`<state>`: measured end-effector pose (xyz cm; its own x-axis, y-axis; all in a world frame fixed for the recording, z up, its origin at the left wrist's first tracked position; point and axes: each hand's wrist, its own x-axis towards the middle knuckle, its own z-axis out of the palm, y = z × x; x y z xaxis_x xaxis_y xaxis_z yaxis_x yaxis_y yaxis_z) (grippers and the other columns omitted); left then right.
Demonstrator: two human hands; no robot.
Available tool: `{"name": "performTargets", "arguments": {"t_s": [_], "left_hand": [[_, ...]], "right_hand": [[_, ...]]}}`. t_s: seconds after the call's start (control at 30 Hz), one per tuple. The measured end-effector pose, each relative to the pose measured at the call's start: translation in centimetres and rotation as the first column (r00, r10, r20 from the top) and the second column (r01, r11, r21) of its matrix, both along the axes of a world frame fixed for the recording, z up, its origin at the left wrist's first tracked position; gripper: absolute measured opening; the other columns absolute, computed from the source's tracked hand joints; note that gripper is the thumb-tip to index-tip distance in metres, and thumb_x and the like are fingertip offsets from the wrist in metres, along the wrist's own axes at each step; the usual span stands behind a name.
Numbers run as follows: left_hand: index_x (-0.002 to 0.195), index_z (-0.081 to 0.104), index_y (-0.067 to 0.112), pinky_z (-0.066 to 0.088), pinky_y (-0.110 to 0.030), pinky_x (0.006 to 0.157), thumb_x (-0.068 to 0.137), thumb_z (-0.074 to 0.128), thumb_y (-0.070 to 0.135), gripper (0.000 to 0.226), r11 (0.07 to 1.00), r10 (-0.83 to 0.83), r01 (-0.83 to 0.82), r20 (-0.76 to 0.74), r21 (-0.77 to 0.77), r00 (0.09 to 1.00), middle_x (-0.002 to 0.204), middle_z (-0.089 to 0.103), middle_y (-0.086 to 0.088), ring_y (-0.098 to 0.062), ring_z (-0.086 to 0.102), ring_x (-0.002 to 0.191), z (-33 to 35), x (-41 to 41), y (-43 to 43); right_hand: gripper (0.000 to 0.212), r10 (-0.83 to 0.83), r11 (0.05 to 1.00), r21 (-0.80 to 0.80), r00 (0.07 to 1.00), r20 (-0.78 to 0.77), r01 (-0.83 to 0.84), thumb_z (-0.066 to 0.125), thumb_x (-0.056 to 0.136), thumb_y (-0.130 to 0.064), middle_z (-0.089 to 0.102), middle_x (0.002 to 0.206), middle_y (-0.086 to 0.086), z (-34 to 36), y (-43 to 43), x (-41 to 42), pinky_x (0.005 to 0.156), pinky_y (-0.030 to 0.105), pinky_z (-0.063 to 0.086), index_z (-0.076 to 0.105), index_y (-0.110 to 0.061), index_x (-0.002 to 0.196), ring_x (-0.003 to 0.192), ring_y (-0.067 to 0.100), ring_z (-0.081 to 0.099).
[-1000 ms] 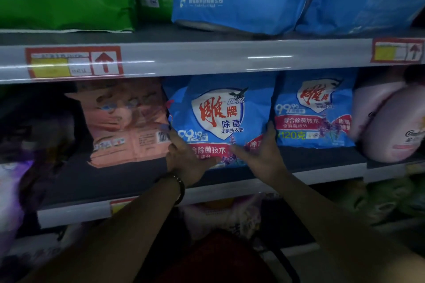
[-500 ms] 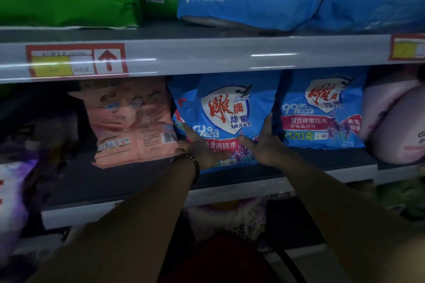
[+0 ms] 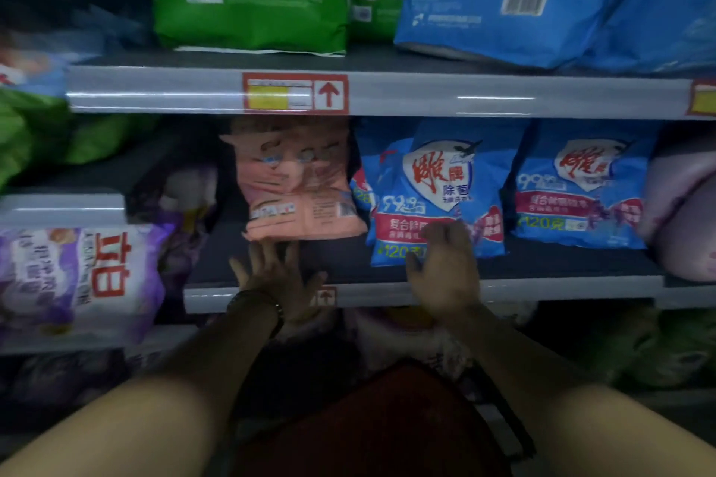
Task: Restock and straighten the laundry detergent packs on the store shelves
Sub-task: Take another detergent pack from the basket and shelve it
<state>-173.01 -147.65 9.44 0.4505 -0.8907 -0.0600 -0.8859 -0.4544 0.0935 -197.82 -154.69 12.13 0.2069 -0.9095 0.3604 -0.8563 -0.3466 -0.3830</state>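
Blue detergent pack [image 3: 434,182] sits behind the curled right hand [image 3: 445,271], grip unclear; left hand [image 3: 279,275] spread.

left hand [image 3: 277,275]: moved off blue pack [image 3: 434,194] to under pink pack [image 3: 298,186] | right hand [image 3: 445,263]: brought before blue pack
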Motion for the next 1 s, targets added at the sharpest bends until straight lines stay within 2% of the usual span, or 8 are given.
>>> {"name": "performTargets", "arguments": {"t_s": [0.1,0.23,0.3,0.4,0.6,0.73,0.83,1.0], "left_hand": [[0.164,0.01,0.04,-0.001,-0.073,0.122,0.093,0.028,0.083,0.085,0.995,-0.014,0.012,0.015,0.099,1.0,0.174,-0.003,-0.01,-0.038,-0.006,0.16,-0.6,3.5,2.1],[0.159,0.016,0.053,-0.001,-0.075,0.119,0.082,0.04,0.091,0.089,0.984,-0.046,0.047,-0.012,0.169,0.999,0.173,0.009,-0.008,-0.042,0.011,0.158,-0.1,6.0,1.8],[0.157,0.025,0.054,0.013,-0.069,0.123,0.069,0.039,0.099,0.099,0.982,-0.098,0.1,-0.017,0.162,0.995,0.169,0.025,-0.007,-0.042,0.03,0.151,0.1,6.8,0.9],[0.151,0.039,0.055,0.037,-0.056,0.117,0.051,0.03,0.106,0.112,0.982,-0.163,0.164,-0.025,0.098,0.986,0.159,0.044,-0.008,-0.038,0.05,0.138,-0.8,8.2,0.0],[0.154,0.036,0.054,0.038,-0.053,0.117,0.074,0.057,0.091,0.09,0.982,-0.155,0.161,-0.067,0.097,0.986,0.161,0.034,-0.012,-0.047,0.038,0.14,-1.2,8.4,0.1],[0.156,0.029,0.057,0.033,-0.058,0.12,0.077,0.057,0.088,0.09,0.977,-0.149,0.163,-0.105,0.139,0.983,0.171,0.02,-0.014,-0.052,0.028,0.147,-1.1,8.3,0.2],[0.154,0.03,0.059,0.034,-0.057,0.119,0.075,0.057,0.089,0.089,0.98,-0.153,0.163,-0.098,0.111,0.983,0.169,0.023,-0.016,-0.054,0.029,0.145,-0.9,8.1,0.2],[0.152,0.036,0.057,0.031,-0.053,0.12,0.079,0.051,0.087,0.08,0.986,-0.147,0.158,-0.157,0.059,0.977,0.166,0.027,-0.012,-0.049,0.027,0.146,-0.4,7.9,0.8]], "right_hand": [[0.038,0.2,0.98,0.036,0.978,-0.06,-0.198,0.069,0.093,-0.031,0.054,0.13,0.013,-0.4,2.2,4.5,0.102,0.045,0.051,0.063,-0.013,0.126,0.121,0.034,0.055],[0.037,0.317,0.948,0.052,0.942,-0.109,-0.313,0.067,0.093,-0.033,0.054,0.132,0.013,-1.8,3.1,10.2,0.105,0.048,0.051,0.066,-0.013,0.124,0.122,0.036,0.056],[0.042,0.316,0.949,0.052,0.937,-0.148,-0.312,0.065,0.094,-0.035,0.055,0.133,0.014,-2.3,2.7,12.5,0.104,0.05,0.05,0.063,-0.012,0.128,0.122,0.038,0.057],[0.049,0.285,0.958,0.054,0.944,-0.167,-0.28,0.064,0.096,-0.034,0.053,0.141,0.014,-2.3,1.5,15.5,0.106,0.052,0.048,0.056,-0.011,0.138,0.129,0.04,0.051],[0.069,0.288,0.958,0.052,0.932,-0.218,-0.284,0.069,0.094,-0.032,0.035,0.161,0.016,-1.4,-3.1,21.2,0.119,0.05,0.038,0.04,-0.011,0.153,0.146,0.04,0.036],[0.09,0.267,0.963,0.066,0.954,-0.139,-0.26,0.077,0.09,-0.034,0.044,0.159,0.012,-1.7,-4.3,23.4,0.119,0.05,0.036,0.028,-0.019,0.163,0.145,0.037,0.04],[0.064,0.226,0.973,0.002,0.948,-0.223,-0.231,0.071,0.094,-0.04,0.054,0.149,0.006,-2.2,-4.3,23.2,0.112,0.048,0.038,0.047,-0.029,0.153,0.137,0.034,0.046],[0.041,0.217,0.976,0.034,0.965,-0.148,-0.215,0.066,0.099,-0.037,0.061,0.137,0.001,-1.4,-3.0,22.8,0.1,0.045,0.039,0.062,-0.033,0.139,0.13,0.033,0.05]]}}
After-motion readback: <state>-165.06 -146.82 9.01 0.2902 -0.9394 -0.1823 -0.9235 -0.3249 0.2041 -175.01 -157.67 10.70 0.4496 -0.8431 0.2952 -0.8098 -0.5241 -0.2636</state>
